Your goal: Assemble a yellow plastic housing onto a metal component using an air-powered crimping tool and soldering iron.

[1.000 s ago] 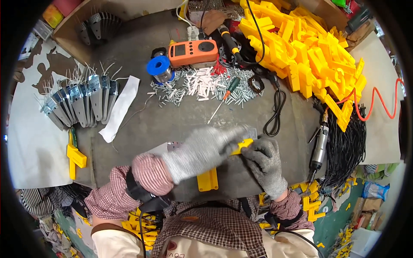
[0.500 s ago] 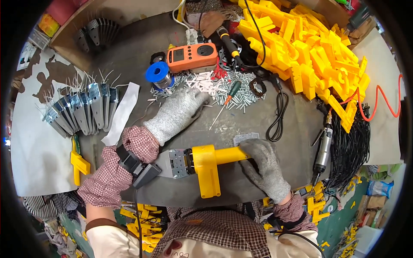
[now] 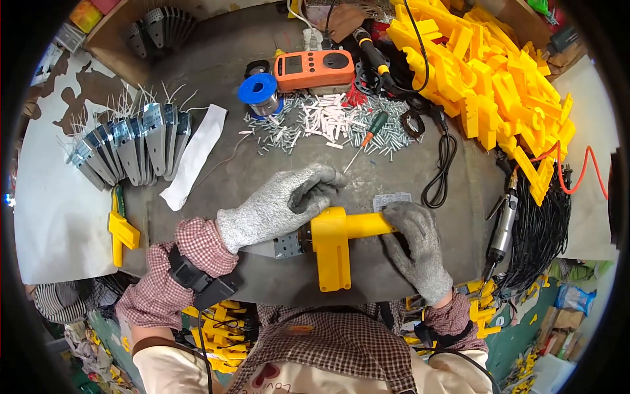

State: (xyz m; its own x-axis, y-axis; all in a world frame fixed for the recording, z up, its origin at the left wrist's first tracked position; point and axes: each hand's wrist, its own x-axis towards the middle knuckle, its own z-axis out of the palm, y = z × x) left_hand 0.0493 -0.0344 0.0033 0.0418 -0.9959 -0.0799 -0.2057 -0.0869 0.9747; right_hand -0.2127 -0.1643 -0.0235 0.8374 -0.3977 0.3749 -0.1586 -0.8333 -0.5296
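A yellow plastic housing (image 3: 333, 253) with a tubular handle lies near the table's front edge. A grey perforated metal plate (image 3: 287, 245) juts from its left side, partly under my left wrist. My right hand (image 3: 420, 246), in a grey knit glove, is closed round the handle's right end. Just above the housing is my left hand (image 3: 289, 194), gloved too, its thumb and fingers pinched together. Whatever they hold is too small or hidden to make out. A screwdriver (image 3: 369, 136) with a green and orange handle lies beyond those fingertips, its shaft pointing toward them.
Behind lie loose screws (image 3: 390, 125) and pale small sleeves (image 3: 325, 115), an orange meter (image 3: 315, 69) and a blue solder spool (image 3: 259, 92). Yellow housings (image 3: 485, 85) pile up at the right, near an air screwdriver (image 3: 504, 230). Metal plates with wires (image 3: 141, 141) stand at left.
My left hand has come back from the heap of small parts toward the yellow housing, its fingers now pinched. The right hand keeps its hold on the handle. The whole view has shifted slightly.
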